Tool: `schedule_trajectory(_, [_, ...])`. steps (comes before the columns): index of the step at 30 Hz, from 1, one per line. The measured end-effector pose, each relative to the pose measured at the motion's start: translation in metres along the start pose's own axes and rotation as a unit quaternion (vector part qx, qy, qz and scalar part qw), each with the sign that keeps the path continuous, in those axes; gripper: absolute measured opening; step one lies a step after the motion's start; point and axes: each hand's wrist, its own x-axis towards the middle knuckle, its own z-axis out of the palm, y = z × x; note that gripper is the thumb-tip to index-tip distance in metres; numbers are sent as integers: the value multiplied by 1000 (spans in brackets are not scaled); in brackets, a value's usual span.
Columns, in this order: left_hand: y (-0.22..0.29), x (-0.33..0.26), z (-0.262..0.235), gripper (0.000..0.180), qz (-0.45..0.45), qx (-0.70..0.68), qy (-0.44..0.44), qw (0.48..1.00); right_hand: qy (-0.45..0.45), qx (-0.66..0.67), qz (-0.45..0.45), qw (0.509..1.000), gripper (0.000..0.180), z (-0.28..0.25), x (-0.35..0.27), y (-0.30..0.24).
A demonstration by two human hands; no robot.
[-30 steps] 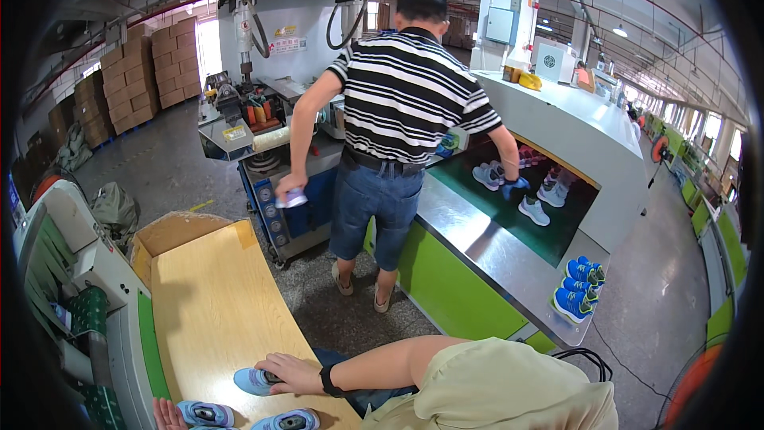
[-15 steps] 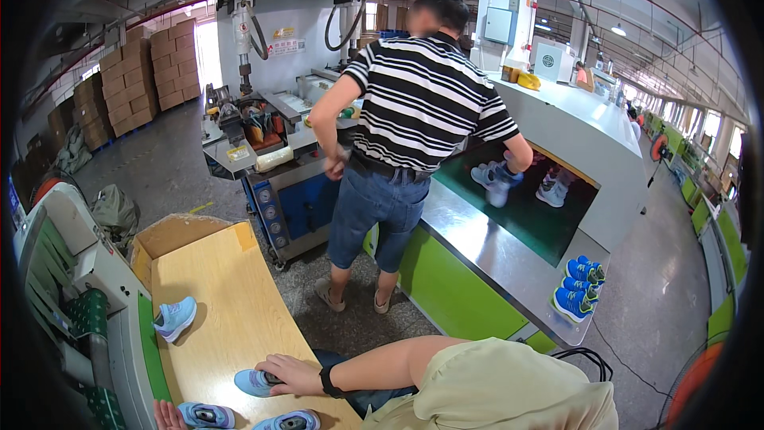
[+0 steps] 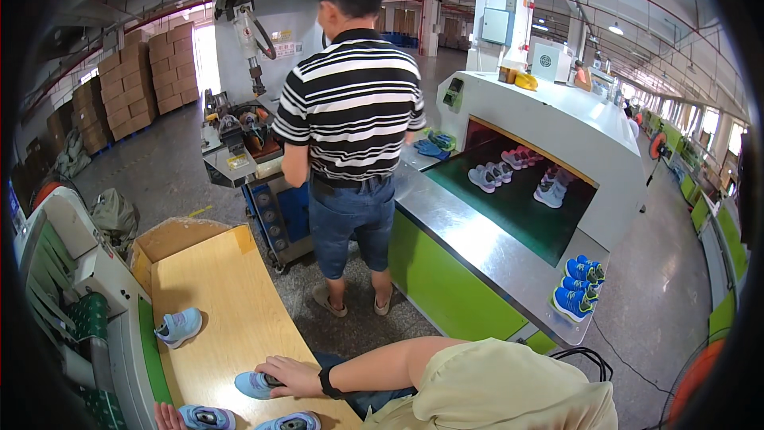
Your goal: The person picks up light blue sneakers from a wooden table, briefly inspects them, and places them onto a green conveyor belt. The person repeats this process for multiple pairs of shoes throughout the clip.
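The right hand (image 3: pixel 293 375) lies palm down on a light-blue shoe (image 3: pixel 256 385) on the wooden table (image 3: pixel 231 310), fingers curled over its rear, grasping it; the shoe's toe sticks out to the left of the hand. Only the fingertips of the left hand (image 3: pixel 164 414) show at the lower edge, touching a second shoe (image 3: pixel 205 417); whether they grip it cannot be told. A third shoe (image 3: pixel 289 422) sits just beside that one. All are small, pale blue, with white soles. A fourth shoe (image 3: pixel 179 326) lies well apart, near the table's left edge. A co-worker (image 3: pixel 350 127) in a striped shirt stands beyond, back turned.
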Motion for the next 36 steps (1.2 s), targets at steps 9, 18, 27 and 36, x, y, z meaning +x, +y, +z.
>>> schedule_trajectory(9, [-3,15,-21,45,-36,-25,-6,999,-10,6,5,1000,57,-4,0,-6])
schedule_trajectory(18, [3,-7,6,47,20,21,14,999,-20,8,16,1000,57,-6,1,-9])
schedule_trajectory(27, [-2,-8,9,46,16,-1,33,999,-18,-1,15,1000,57,-4,-4,-3])
schedule_trajectory(36, [-61,132,-218,48,-168,-385,-239,876,-22,14,17,1000,58,-3,-7,-5])
